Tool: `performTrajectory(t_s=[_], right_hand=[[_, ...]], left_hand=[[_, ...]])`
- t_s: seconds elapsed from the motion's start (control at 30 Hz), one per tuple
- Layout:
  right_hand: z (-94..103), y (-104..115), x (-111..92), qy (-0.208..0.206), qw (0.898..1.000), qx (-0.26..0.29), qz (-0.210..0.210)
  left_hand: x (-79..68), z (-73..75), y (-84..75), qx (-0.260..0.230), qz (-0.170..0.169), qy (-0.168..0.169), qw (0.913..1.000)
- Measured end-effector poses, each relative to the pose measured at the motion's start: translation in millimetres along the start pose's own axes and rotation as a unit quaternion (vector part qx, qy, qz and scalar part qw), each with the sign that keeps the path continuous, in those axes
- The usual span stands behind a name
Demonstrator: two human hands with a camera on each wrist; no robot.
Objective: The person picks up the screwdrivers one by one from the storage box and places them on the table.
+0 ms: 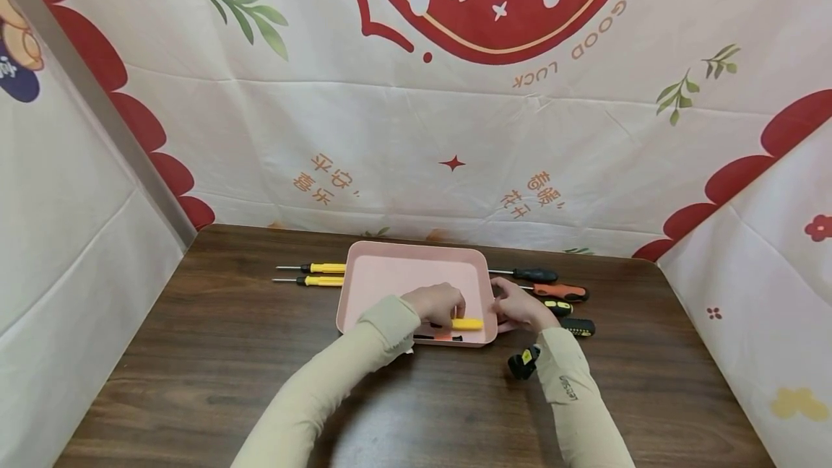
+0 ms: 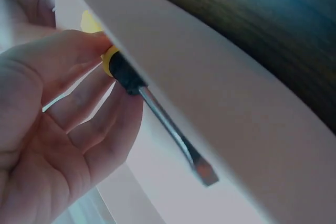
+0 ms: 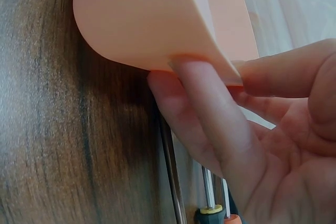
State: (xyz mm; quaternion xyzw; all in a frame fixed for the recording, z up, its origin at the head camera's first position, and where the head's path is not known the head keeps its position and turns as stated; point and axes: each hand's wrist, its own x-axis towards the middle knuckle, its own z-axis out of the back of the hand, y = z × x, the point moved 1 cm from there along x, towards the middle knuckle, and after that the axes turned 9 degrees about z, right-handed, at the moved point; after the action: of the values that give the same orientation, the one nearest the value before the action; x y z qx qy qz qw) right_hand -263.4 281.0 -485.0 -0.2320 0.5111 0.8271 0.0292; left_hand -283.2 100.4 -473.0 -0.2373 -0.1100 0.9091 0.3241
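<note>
Inside the pink tray (image 1: 390,258), my left hand (image 1: 438,303) pinches a flathead screwdriver (image 1: 468,324) near the tray's front wall. In the left wrist view the thumb and fingers hold this screwdriver (image 2: 126,74) by its yellow handle and black collar, with the flat metal blade sticking out along the tray wall. My right hand (image 1: 520,305) grips the tray's right end. In the right wrist view its fingers press the outer wall of the tray (image 3: 136,19), and the thumb lies at the rim. An orange and black handle (image 1: 448,339) lies along the front inside the tray.
Two yellow-handled screwdrivers (image 1: 325,268) lie left of the tray. To its right are a black-handled screwdriver (image 1: 536,275), an orange-handled one (image 1: 562,292) and other black-and-yellow handles (image 1: 578,326). A black-and-yellow tape measure (image 1: 523,362) sits beside the right sleeve. A printed cloth (image 1: 416,128) hangs behind the table.
</note>
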Motion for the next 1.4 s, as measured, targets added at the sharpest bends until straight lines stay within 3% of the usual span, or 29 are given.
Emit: performTrajectory(t_s=[0.53, 1.1, 1.4], right_hand=[[2.3, 0.3, -0.8, 0.005, 1.0, 0.007, 0.001], [2.6, -1.5, 2.0, 0.01, 1.0, 0.024, 0.015], [-1.2, -5.0, 2.7, 0.01, 0.999, 0.02, 0.026]], left_hand=[[-23.9, 34.1, 42.6, -0.106, -0.06, -0.045, 0.9916], [-64.2, 50.3, 85.7, -0.147, -0.063, -0.086, 0.9833], [-88.7, 52.5, 116.5, -0.162, -0.056, -0.116, 0.9782]])
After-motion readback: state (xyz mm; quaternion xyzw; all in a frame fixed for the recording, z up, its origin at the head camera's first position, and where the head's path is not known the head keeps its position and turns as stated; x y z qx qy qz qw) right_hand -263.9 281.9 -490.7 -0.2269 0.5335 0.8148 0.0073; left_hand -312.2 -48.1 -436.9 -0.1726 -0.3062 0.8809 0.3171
